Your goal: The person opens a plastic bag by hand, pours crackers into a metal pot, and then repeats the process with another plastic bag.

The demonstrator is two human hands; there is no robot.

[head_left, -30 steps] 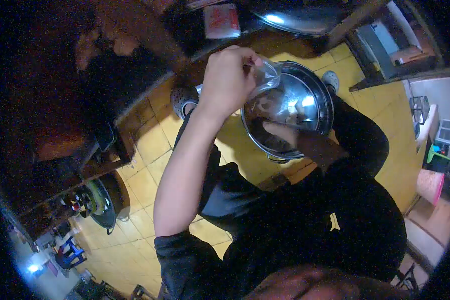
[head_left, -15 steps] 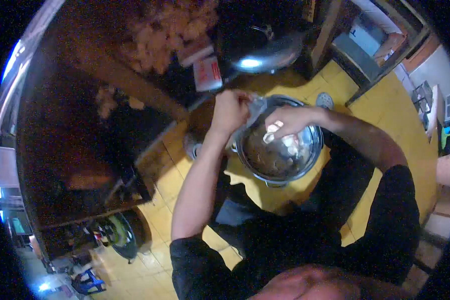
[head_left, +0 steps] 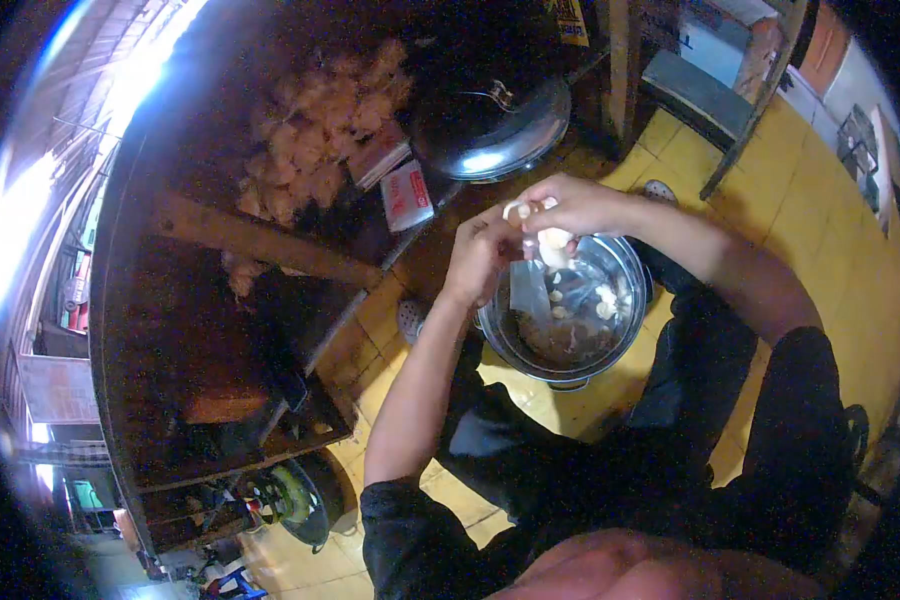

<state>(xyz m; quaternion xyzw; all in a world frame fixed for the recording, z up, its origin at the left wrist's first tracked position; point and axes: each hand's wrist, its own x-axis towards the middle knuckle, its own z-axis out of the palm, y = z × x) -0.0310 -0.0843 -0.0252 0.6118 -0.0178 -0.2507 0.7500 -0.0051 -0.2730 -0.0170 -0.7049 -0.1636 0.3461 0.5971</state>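
Note:
A round metal pot (head_left: 570, 375) stands on the yellow tiled floor between the person's legs, with several pale pieces (head_left: 607, 300) inside it. Over its far rim my right hand (head_left: 577, 208) is closed on more whitish pieces (head_left: 555, 240). My left hand (head_left: 483, 253) is beside it at the upper left of the pot, fingers closed on a clear plastic bag (head_left: 530, 292) that hangs down into the pot. The two hands almost touch.
A large dark wok (head_left: 510, 140) sits beyond the pot. Left of it are a red and white packet (head_left: 408, 195) and a heap of brownish pieces (head_left: 315, 130) on a dark wooden structure (head_left: 260, 240). A grey bench (head_left: 697, 95) stands at the upper right.
My right hand has risen out of the pot toward my left hand, still with pale pieces in it. The camera view has shifted, and more pieces show in the pot.

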